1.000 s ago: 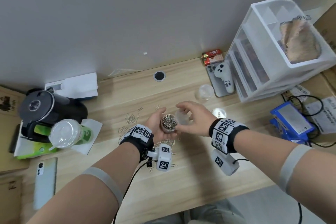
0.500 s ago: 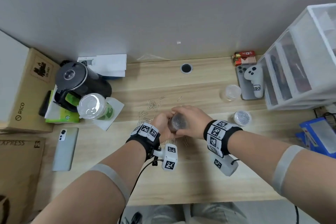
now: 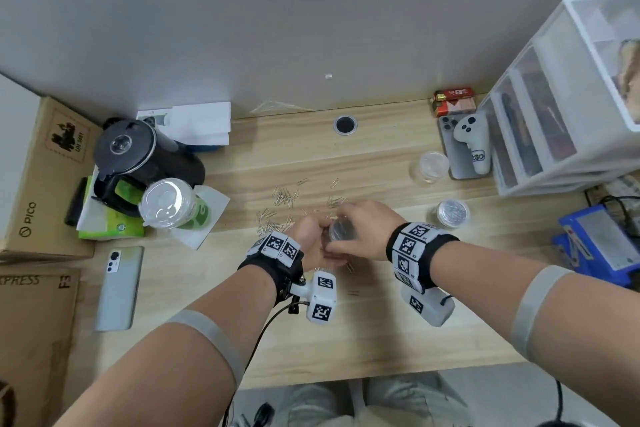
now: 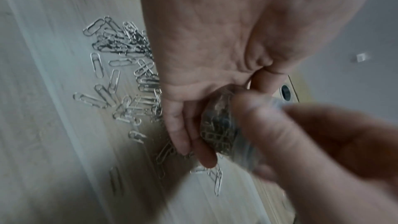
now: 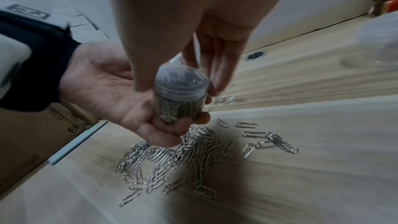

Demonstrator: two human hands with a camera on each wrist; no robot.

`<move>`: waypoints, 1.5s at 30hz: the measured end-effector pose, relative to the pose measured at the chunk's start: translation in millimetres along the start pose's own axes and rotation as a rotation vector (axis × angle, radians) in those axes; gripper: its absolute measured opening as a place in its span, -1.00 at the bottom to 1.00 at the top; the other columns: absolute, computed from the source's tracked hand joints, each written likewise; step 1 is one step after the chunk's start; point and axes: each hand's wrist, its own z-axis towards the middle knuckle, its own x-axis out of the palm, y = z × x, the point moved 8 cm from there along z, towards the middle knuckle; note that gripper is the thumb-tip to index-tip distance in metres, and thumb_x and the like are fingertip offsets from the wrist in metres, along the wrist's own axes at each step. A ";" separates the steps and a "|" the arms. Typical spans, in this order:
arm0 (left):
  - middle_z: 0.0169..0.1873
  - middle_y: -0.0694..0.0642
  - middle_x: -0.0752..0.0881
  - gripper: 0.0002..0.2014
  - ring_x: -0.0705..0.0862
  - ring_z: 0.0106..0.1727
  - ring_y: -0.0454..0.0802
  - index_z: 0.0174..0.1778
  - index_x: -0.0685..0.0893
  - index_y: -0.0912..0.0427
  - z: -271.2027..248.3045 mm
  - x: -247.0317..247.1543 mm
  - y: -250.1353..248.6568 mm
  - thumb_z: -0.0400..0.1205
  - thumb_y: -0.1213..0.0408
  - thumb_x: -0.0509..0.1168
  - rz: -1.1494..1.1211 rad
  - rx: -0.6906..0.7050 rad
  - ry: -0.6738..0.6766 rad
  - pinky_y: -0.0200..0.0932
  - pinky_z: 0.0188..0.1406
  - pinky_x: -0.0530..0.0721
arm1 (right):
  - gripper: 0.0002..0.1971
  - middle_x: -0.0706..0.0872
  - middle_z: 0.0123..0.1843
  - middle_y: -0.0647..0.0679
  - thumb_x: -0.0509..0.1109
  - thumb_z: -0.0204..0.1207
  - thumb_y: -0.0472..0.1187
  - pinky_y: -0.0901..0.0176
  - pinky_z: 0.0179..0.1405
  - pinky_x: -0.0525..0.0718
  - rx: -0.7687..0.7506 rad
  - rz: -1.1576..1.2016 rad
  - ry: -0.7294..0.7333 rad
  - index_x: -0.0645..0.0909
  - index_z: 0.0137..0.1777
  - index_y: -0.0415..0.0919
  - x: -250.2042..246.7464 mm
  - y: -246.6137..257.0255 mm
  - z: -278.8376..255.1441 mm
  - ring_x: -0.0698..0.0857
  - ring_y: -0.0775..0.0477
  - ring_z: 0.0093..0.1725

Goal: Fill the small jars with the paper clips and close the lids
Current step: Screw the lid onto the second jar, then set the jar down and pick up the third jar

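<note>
Three small jars: one (image 5: 180, 103) clip-filled, gripped by both hands, left (image 5: 120, 91) below, right (image 3: 360, 232) round its lid (image 5: 182, 81)

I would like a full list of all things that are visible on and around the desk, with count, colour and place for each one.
jar in hand: 1, clear, full of clips, lid on, between both hands
closed jar: 1, clear, filled, desk right
empty jar: 1, clear, beside grey phone
paper clips: many, silver, loose on desk centre
desk: 1, light wood
kettle: 1, black, left
lidded cup: 1, clear and green, by kettle
phone: 1, pale green, left
grey phone: 1, under white controller
drawer unit: 1, white, right
cardboard boxes: 2, brown, far left
left hand: grips jar body
right hand: grips lid
</note>
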 end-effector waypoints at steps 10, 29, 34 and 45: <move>-0.13 0.33 0.68 -0.74 0.67 -0.14 0.24 0.10 0.64 0.34 8.8 37.3 -1.7 0.68 0.31 0.10 0.030 0.000 0.109 0.37 0.39 0.55 | -0.53 0.71 -0.05 -0.12 0.39 0.39 0.29 -0.01 -0.08 0.68 0.254 0.161 0.013 0.47 -0.03 -0.11 -3.9 -28.3 -20.6 0.67 -0.17 -0.06; 0.25 0.40 0.73 -0.50 0.78 0.08 0.33 0.38 0.54 0.29 9.8 59.7 -33.1 0.71 -0.05 0.19 0.182 0.026 -0.013 0.20 0.30 0.65 | -0.49 0.58 0.23 -0.17 0.37 0.40 0.13 -0.03 0.04 0.53 0.689 -0.054 -0.142 0.37 0.25 -0.11 -41.5 -173.0 -94.1 0.44 -0.24 0.27; 0.26 0.41 0.73 -0.50 0.78 0.01 0.30 0.38 0.54 0.30 8.6 44.0 -30.3 0.71 -0.05 0.21 0.146 0.026 -0.034 0.19 0.24 0.68 | -0.46 0.55 0.18 -0.20 0.52 0.37 -0.02 0.00 -0.07 0.54 0.746 0.025 -0.079 0.32 0.22 -0.11 -31.9 -181.6 -88.9 0.55 -0.20 -0.01; 0.09 0.34 0.74 -0.48 0.74 0.04 0.28 0.38 0.58 0.34 5.4 33.2 -45.1 0.71 -0.04 0.19 0.086 0.045 -0.066 0.08 0.07 0.69 | -0.26 0.49 0.31 -0.20 0.36 0.32 0.28 -0.18 0.24 0.53 0.652 -0.260 -0.278 0.35 0.37 -0.17 -74.3 -155.7 -49.4 0.47 -0.25 0.33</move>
